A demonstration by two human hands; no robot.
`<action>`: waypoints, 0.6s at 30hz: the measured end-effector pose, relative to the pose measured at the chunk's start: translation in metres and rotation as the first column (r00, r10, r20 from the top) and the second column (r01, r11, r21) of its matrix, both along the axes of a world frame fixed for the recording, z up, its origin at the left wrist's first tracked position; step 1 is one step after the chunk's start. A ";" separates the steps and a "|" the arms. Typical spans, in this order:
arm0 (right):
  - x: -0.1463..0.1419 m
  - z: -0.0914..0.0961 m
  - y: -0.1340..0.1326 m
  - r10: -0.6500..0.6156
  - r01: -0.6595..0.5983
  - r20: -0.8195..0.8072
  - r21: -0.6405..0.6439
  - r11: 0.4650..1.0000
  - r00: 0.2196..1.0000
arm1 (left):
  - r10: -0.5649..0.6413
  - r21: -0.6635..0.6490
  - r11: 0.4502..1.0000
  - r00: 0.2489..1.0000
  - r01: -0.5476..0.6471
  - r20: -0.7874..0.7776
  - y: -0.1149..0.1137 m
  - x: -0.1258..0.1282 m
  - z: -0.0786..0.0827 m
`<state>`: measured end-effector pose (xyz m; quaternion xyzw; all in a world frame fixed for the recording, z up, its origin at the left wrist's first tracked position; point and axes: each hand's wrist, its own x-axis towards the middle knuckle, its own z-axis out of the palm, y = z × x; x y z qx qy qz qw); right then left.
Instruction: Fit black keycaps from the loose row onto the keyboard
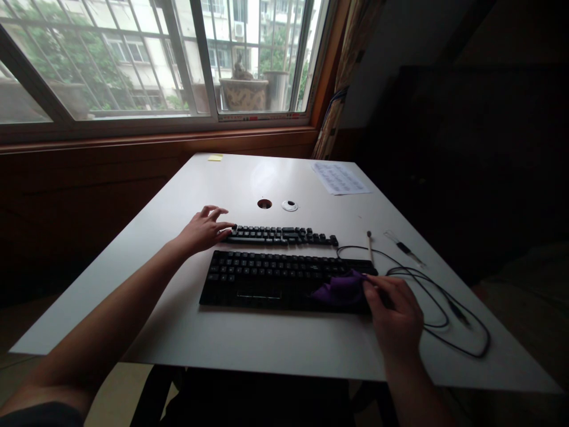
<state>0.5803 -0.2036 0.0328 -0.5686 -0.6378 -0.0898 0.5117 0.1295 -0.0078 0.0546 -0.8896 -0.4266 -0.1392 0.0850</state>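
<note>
My left hand (205, 230) is at the left end of several rows of loose black keycaps (284, 235). Its thumb and index finger close around a keycap (234, 226) there, while the other fingers are raised. Nearer to me lies a black keyboard (249, 290) with a bare lower area where a long metal bar shows; keycaps fill its upper rows and a few at the lower left. My right hand (398, 305) pinches a purple cloth (340, 289), which drapes over the keyboard's right part and hides the keys beneath.
A black cable (444, 290) loops over the white table (284, 341) at right. Beside it are a small brush (370, 243) and a wire-ended tool (403, 248). Farther back are a round hole (264, 204), its white cover (290, 206), a printed paper (340, 179) and a yellow note (216, 158).
</note>
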 end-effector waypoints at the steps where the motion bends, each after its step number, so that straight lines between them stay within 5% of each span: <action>1: 0.000 0.000 0.000 -0.002 0.002 -0.002 -0.005 1.000 1.000 | 0.000 0.001 1.000 1.000 0.000 0.005 0.001 0.000 0.000; 18: 0.001 0.000 0.001 0.000 0.000 -0.005 -0.003 1.000 1.000 | -0.019 -0.074 0.997 0.998 0.023 0.055 0.028 0.014 0.002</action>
